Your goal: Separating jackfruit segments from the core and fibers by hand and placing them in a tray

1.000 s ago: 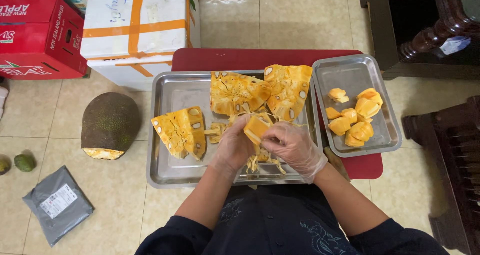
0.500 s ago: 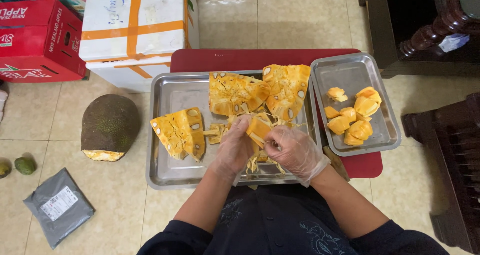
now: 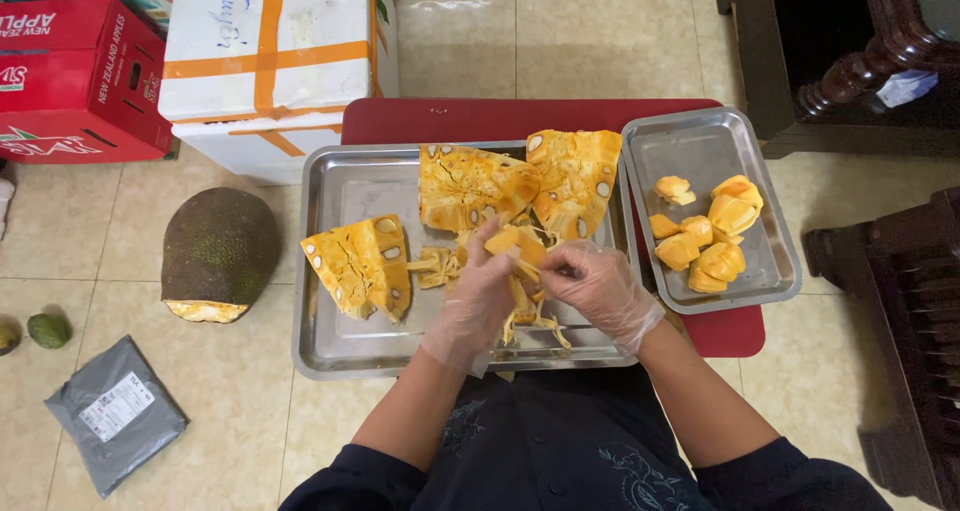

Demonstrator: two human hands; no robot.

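While my left hand point(image 3: 478, 296) pins a jackfruit pod point(image 3: 515, 243) over the near middle of the big tray point(image 3: 340, 346), my right hand point(image 3: 597, 289) pinches at the pale stringy fibres point(image 3: 528, 311) clinging to it. Both hands are in thin clear gloves. To do this well, I judge I should keep the pod steady with the left, strip the fibres away from the flesh in short pulls rather than one hard tug, and let the scraps drop into the tray, not onto my lap. The gloves look slick, so a firm pinch close to the pod seems safer than a loose one far out on the strands.

My left fingers are curled round the pod's left side, closed on it, the thumb hidden. My right thumb and forefinger are brought together on a strand just right of the pod; the other fingers are loosely bent and touch nothing I can make out.

Two large cut pieces point(image 3: 520, 181) lie at the far side of the tray, a third point(image 3: 360, 266) to the left. Cleaned pods point(image 3: 710, 236) sit in the small tray point(image 3: 700, 141) on the right. A half jackfruit point(image 3: 220, 251) rests on the floor to the left.
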